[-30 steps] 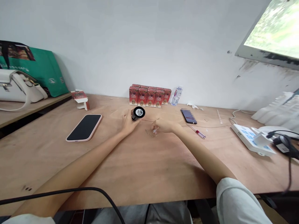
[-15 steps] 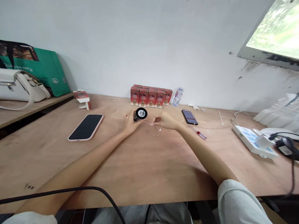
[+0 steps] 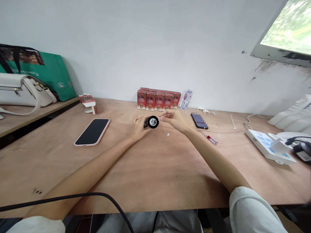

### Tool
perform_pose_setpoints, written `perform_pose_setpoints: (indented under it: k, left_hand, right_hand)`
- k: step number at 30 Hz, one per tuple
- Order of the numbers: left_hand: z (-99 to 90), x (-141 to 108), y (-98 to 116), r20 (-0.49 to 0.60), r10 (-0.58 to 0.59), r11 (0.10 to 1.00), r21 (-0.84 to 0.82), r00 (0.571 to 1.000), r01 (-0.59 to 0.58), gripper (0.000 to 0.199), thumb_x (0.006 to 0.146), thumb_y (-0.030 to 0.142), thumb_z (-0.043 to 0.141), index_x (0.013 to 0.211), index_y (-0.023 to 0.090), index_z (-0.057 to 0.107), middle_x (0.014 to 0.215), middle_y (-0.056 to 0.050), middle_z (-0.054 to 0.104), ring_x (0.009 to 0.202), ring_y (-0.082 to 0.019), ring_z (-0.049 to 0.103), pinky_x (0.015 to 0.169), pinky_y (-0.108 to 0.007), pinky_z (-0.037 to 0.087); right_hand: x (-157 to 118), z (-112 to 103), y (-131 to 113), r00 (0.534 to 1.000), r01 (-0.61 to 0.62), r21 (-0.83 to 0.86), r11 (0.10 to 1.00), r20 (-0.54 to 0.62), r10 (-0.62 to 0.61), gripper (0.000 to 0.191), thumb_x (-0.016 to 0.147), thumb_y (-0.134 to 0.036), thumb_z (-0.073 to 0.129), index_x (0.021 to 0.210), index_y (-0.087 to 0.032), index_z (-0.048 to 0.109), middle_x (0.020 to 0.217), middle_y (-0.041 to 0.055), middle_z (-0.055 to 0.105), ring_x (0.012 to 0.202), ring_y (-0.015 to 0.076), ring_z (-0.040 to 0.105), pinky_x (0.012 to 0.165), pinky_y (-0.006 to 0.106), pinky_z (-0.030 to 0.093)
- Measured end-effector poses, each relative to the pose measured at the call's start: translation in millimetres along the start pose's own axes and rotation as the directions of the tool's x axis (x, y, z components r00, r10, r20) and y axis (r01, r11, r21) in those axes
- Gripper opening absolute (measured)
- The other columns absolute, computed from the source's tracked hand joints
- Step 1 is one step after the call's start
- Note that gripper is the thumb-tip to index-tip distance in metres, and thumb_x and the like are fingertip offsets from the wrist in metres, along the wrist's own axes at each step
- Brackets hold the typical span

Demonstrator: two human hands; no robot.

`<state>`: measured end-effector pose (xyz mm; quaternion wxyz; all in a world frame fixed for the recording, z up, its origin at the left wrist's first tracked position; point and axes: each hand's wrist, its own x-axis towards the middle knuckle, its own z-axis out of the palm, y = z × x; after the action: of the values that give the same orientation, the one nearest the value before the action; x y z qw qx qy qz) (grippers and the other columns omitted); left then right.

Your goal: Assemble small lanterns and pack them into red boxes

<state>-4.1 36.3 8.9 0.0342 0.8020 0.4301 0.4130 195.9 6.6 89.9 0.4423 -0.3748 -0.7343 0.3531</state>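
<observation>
- Black flashlight (image 3: 151, 122) held above the table (image 3: 145, 174), lens end facing the camera.
- Left hand (image 3: 139, 127) gripping its body.
- Right hand (image 3: 174, 119) at the lens end, fingers pinched; whether it holds something is unclear.
- Bent wire (image 3: 162, 138) just below on the table.
- Screwdriver (image 3: 208, 137), dark phone (image 3: 199, 120) to the right; pink phone (image 3: 92, 131) left; red boxes (image 3: 158, 99) behind.

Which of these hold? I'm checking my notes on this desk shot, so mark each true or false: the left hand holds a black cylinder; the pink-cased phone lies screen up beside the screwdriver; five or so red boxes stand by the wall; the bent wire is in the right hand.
1. The left hand holds the black cylinder. True.
2. The pink-cased phone lies beside the screwdriver. False: they lie on opposite sides of the hands.
3. Red boxes stand by the wall. True.
4. The bent wire is in the right hand. False: it lies on the table.
</observation>
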Motion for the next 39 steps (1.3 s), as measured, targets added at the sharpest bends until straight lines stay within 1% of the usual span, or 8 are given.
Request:
perform_pose_setpoints:
  k: [6, 11, 13, 19, 22, 28, 35, 39]
  left_hand:
    - [0.5, 0.3, -0.6, 0.017, 0.018, 1.0, 0.01, 1.0, -0.018, 0.042, 0.077, 0.034, 0.064, 0.115, 0.021, 0.049, 0.116, -0.007, 0.063, 0.108, -0.025, 0.057, 0.09, -0.037, 0.032]
    - [0.8, 0.2, 0.2, 0.018, 0.034, 0.999, 0.026, 0.999, -0.035, 0.043, 0.076, 0.036, 0.064, 0.114, 0.02, 0.051, 0.112, -0.007, 0.065, 0.103, -0.025, 0.059, 0.088, -0.037, 0.033]
    - [1.8, -0.2, -1.4, 0.011, 0.053, 0.998, 0.027, 0.999, -0.053, 0.045, 0.076, 0.036, 0.064, 0.115, 0.02, 0.05, 0.111, -0.007, 0.065, 0.102, -0.025, 0.059, 0.088, -0.037, 0.033]
    - [3.8, -0.9, -5.3, 0.017, 0.065, 0.998, 0.026, 0.998, -0.065, 0.044, 0.077, 0.038, 0.063, 0.115, 0.021, 0.051, 0.111, -0.007, 0.065, 0.103, -0.025, 0.06, 0.09, -0.036, 0.033]
    - [3.5, -0.6, -4.5, 0.02, 0.078, 0.997, 0.02, 0.997, -0.079, 0.044, 0.077, 0.038, 0.062, 0.116, 0.021, 0.051, 0.111, -0.007, 0.065, 0.103, -0.025, 0.06, 0.089, -0.036, 0.033]
    - [4.1, -0.2, -4.0, 0.039, 0.074, 0.997, 0.019, 0.996, -0.075, 0.044, 0.076, 0.038, 0.062, 0.115, 0.022, 0.051, 0.111, -0.008, 0.066, 0.104, -0.025, 0.06, 0.09, -0.037, 0.034]
    - [3.6, -0.1, -3.9, 0.037, 0.081, 0.997, 0.018, 0.996, -0.081, 0.043, 0.075, 0.037, 0.063, 0.114, 0.02, 0.052, 0.109, -0.008, 0.067, 0.101, -0.025, 0.061, 0.089, -0.037, 0.034]
    - [3.2, -0.2, -3.1, 0.04, 0.079, 0.997, 0.018, 0.996, -0.079, 0.046, 0.076, 0.038, 0.062, 0.117, 0.022, 0.051, 0.11, -0.008, 0.066, 0.102, -0.025, 0.061, 0.09, -0.037, 0.033]
  right_hand:
    - [-0.1, 3.2, 1.4, 0.997, -0.066, 0.082, 0.994, -0.044, 0.07, 0.034, 0.057, -0.041, 0.079, 0.069, -0.016, 0.058, 0.065, 0.0013, 0.066, 0.068, 0.0137, 0.063, 0.072, 0.031, 0.05]
    - [-1.8, 10.3, 4.2, 0.996, -0.069, 0.131, 0.989, -0.053, 0.076, 0.038, 0.057, -0.038, 0.08, 0.083, -0.015, 0.063, 0.068, 0.0002, 0.066, 0.063, 0.0122, 0.062, 0.068, 0.03, 0.052]
    - [-2.5, 14.0, 6.4, 0.997, -0.069, 0.128, 0.989, -0.034, 0.074, 0.035, 0.057, -0.037, 0.079, 0.081, -0.015, 0.066, 0.071, 0.0019, 0.067, 0.065, 0.0132, 0.063, 0.068, 0.031, 0.052]
    - [-2.6, 22.3, 15.9, 0.997, 0.049, -0.053, 0.997, -0.051, -0.052, 0.018, 0.066, -0.034, 0.072, 0.071, -0.017, 0.07, 0.072, 0.003, 0.07, 0.064, 0.0127, 0.061, 0.065, 0.027, 0.049]
    - [-2.1, 22.7, 18.8, 0.994, 0.073, -0.182, 0.981, -0.065, -0.086, 0.016, 0.071, -0.033, 0.069, 0.073, -0.017, 0.071, 0.072, 0.0028, 0.069, 0.061, 0.0115, 0.056, 0.062, 0.026, 0.045]
    - [-2.9, 22.3, 16.4, 0.984, 0.13, -0.341, 0.931, -0.069, -0.163, 0.015, 0.077, -0.032, 0.065, 0.076, -0.019, 0.071, 0.08, 0.0034, 0.064, 0.069, 0.0121, 0.055, 0.069, 0.027, 0.046]
    - [-3.0, 22.6, 15.2, 0.982, 0.135, -0.322, 0.937, -0.085, -0.171, 0.004, 0.073, -0.021, 0.068, 0.072, -0.017, 0.07, 0.075, 0.0013, 0.06, 0.068, 0.0113, 0.053, 0.068, 0.025, 0.043]
    - [-2.5, 23.8, 18.3, 0.985, 0.126, -0.292, 0.948, -0.08, -0.156, 0.009, 0.076, -0.026, 0.066, 0.073, -0.018, 0.069, 0.076, 0.0017, 0.061, 0.07, 0.012, 0.054, 0.068, 0.025, 0.043]
